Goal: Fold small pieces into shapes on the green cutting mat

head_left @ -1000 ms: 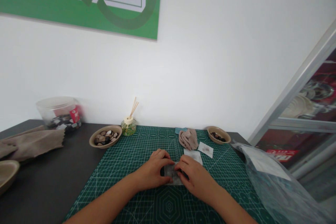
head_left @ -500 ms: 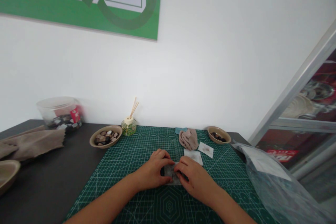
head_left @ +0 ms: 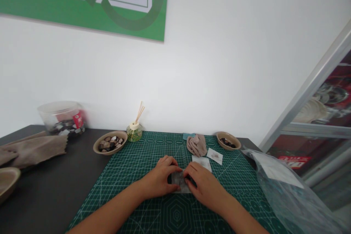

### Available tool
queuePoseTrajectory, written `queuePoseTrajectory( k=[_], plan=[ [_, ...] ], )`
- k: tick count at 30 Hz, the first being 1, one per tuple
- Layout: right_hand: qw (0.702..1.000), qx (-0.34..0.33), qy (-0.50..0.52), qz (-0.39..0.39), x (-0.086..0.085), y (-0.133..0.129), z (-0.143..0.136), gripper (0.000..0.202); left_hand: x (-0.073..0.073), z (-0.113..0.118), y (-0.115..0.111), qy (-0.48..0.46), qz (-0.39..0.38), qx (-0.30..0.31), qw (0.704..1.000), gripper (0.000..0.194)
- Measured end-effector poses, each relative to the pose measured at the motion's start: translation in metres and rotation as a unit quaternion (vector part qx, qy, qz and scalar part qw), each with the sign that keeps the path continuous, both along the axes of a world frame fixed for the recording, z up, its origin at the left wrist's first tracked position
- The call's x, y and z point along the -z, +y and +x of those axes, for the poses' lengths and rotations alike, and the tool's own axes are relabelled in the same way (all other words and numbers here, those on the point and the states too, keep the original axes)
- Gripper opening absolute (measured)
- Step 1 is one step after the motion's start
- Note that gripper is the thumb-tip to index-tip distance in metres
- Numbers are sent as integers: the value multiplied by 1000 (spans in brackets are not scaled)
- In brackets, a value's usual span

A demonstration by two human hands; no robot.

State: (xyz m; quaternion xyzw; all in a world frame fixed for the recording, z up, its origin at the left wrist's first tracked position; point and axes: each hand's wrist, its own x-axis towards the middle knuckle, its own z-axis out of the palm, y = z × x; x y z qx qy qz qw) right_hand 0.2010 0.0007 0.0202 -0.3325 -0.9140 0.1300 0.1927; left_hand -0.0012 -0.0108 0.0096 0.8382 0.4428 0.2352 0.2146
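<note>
My left hand (head_left: 161, 177) is partly open: thumb and forefinger stand apart in a wide curve, their tips touching the small, thin, greyish, semi-translucent flat piece (head_left: 182, 187) at its upper and lower edges. A dark patch shows in the gap between that thumb and forefinger; I can't tell what it is. My right hand (head_left: 204, 186) is more curled, its fingertips bent down over the piece's right part and the thumb just below them. Whether those tips are pinched together on it, I cannot tell, since my knuckles cover the spot. The two hands are close but apart, with the piece lying between them on the dark green cutting mat (head_left: 123, 190) with its white grid.

Just beyond my right fingers lies a flat white rectangular packet (head_left: 202, 163), a second white packet with a darkish mark (head_left: 215, 156) beside it, and behind them a crumpled beige cloth (head_left: 196, 145).
</note>
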Motion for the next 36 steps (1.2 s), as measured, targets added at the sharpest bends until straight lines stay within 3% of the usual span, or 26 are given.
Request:
queuePoseTrajectory(
  k=[20,30,36],
  plan=[
    [999,-21,11,-27,-1,-1,-1,19,-1,0,0,3,-1,2,1000,34],
    [999,-11,23,-42,0,1,0,16,2,-1,1,3,8,4,1000,35],
    [999,23,33,-17,4,5,2,17,3,-1,1,-5,4,6,1000,45]
  ],
)
